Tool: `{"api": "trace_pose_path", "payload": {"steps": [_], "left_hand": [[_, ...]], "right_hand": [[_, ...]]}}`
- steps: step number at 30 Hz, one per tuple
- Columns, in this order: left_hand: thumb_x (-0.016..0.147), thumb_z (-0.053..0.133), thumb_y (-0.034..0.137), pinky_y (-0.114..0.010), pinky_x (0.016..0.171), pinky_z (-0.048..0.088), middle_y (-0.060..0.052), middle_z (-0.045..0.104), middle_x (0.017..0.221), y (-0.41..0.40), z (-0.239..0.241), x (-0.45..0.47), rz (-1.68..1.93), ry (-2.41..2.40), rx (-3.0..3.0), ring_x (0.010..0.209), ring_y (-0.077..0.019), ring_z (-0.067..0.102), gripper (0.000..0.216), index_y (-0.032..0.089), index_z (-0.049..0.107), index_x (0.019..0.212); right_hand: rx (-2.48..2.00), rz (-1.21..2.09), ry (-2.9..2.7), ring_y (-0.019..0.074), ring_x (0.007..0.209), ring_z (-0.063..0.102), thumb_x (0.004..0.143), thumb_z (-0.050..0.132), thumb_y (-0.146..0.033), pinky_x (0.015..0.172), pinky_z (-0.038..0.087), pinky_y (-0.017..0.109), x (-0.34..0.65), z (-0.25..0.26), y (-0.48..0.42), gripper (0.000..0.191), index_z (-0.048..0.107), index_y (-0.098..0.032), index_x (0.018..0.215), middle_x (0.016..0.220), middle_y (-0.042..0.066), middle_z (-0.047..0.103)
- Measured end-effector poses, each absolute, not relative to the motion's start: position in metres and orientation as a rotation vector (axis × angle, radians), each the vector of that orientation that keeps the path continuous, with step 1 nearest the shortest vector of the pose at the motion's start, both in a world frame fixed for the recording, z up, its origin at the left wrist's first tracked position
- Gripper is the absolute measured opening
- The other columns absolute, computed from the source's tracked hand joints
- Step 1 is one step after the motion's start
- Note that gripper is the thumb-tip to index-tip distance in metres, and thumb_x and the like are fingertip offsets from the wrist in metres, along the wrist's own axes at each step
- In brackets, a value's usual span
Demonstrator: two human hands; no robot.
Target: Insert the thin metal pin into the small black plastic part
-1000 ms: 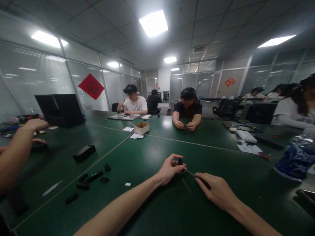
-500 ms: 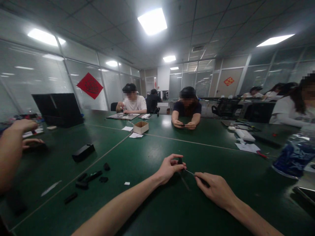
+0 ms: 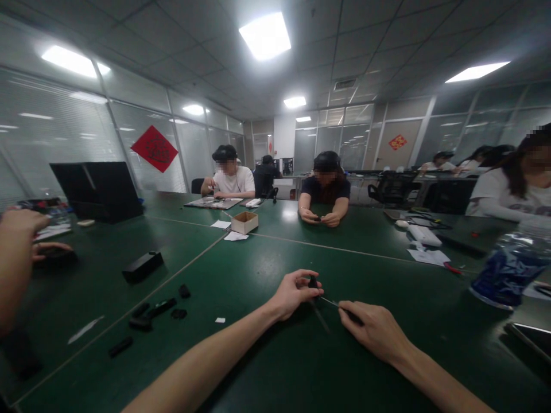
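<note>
My left hand (image 3: 295, 295) pinches a small black part (image 3: 313, 283) upright just above the green table (image 3: 267, 361). What exactly this part is cannot be made out. In my right hand (image 3: 379, 328) lies a thin screwdriver (image 3: 329, 301), its dark handle mostly hidden under the fingers. Its slender metal shaft points left, and the end reaches the black part by my left fingertips; whether it sits in a screw is too small to tell. Several loose black pieces (image 3: 162, 308) lie to the left of my left forearm, with a white scrap (image 3: 220, 320) nearer to it.
A black box (image 3: 143, 267) and an open cardboard box (image 3: 244, 222) stand farther back. At the right are a large bottle with a blue label (image 3: 503, 275) and a phone-like device (image 3: 534, 338). A co-worker's arm (image 3: 15, 252) reaches in from the left; other people sit across the table.
The whole view has shifted slightly, so the things on the table appear a little farther left. Both hands keep nearly the same pose, with the screwdriver still at the black part.
</note>
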State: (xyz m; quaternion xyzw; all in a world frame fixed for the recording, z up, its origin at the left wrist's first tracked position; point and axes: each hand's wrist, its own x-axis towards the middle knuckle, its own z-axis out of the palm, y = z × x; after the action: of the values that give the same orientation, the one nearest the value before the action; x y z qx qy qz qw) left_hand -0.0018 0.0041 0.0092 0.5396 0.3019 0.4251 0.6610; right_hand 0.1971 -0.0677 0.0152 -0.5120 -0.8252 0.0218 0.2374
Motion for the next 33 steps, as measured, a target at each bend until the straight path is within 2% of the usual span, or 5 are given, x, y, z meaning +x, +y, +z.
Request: {"api": "trace_pose_path", "payload": {"steps": [3, 11, 23, 33], "left_hand": [[0.061, 0.079, 0.023, -0.033, 0.072, 0.051, -0.01, 0.065, 0.095, 0.0044, 0.01, -0.0036, 0.931, 0.67, 1.239, 0.083, -0.0192, 0.065, 0.056, 0.017, 0.058, 0.112], [0.062, 0.079, 0.023, -0.03, 0.072, 0.052, -0.009, 0.067, 0.09, 0.0084, 0.0065, -0.0026, 0.918, 0.658, 1.177, 0.08, -0.0176, 0.065, 0.048, 0.015, 0.057, 0.104], [0.066, 0.077, 0.024, -0.034, 0.078, 0.054, -0.008, 0.068, 0.085, 0.0086, 0.006, -0.0017, 0.913, 0.633, 1.133, 0.076, -0.016, 0.066, 0.046, 0.014, 0.053, 0.104], [0.069, 0.074, 0.019, -0.033, 0.077, 0.055, -0.008, 0.068, 0.084, 0.013, 0.0022, -0.0018, 0.906, 0.606, 1.13, 0.075, -0.0163, 0.067, 0.042, 0.013, 0.054, 0.105]], "right_hand": [[-1.404, 0.065, -2.249, 0.0152, 0.057, 0.058, 0.091, 0.032, -0.037, 0.054, 0.044, 0.025, 0.1974, 0.0151, -0.0675, 0.037, 0.066, -0.021, 0.094, 0.071, 0.005, 0.065], [-1.458, 0.048, -2.255, 0.0158, 0.062, 0.06, 0.093, 0.029, -0.036, 0.056, 0.044, 0.024, 0.1948, 0.0207, -0.0691, 0.039, 0.065, -0.02, 0.093, 0.073, 0.004, 0.065], [-1.466, 0.075, -2.194, 0.0161, 0.062, 0.062, 0.092, 0.03, -0.037, 0.056, 0.045, 0.024, 0.1942, 0.0203, -0.0677, 0.038, 0.065, -0.021, 0.091, 0.073, 0.003, 0.067], [-1.482, 0.133, -2.181, 0.016, 0.062, 0.062, 0.093, 0.028, -0.039, 0.056, 0.045, 0.024, 0.195, 0.0199, -0.0678, 0.041, 0.065, -0.021, 0.093, 0.073, 0.003, 0.066]]}}
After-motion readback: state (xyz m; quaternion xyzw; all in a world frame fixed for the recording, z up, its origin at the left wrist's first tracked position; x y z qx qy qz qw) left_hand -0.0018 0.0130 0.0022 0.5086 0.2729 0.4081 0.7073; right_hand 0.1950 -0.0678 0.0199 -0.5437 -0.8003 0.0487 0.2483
